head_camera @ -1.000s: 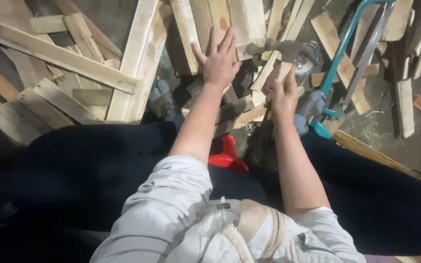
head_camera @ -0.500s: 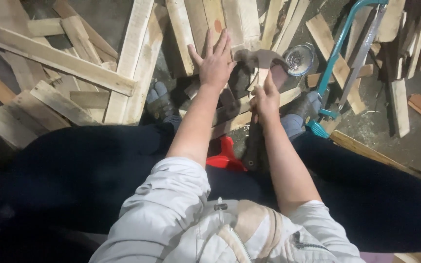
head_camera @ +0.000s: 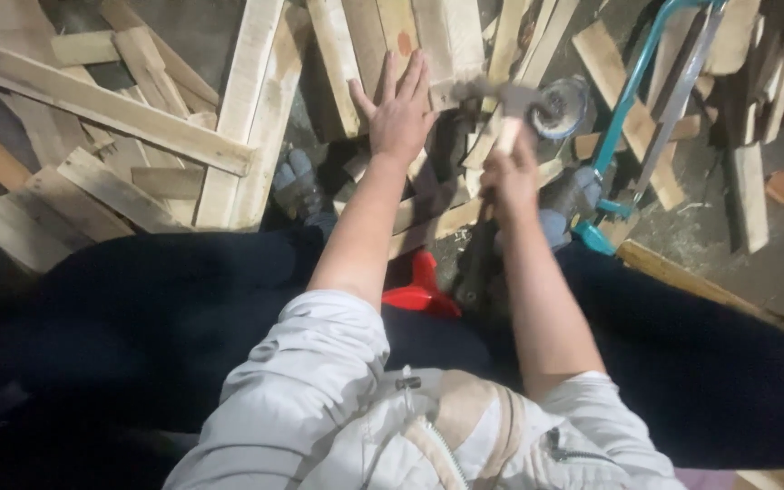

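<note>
A teal hacksaw lies just right of the right hand, its handle end nearest the body. A round, glassy thing sits between saw and hand. Well left of the left hand, a long slat runs slantwise over a heap of pale offcuts. A grey shoe shows below and left of that hand. A red plastic piece lies nearer the body, between the forearms. Far right, a short plank rests on dusty floor.
</note>
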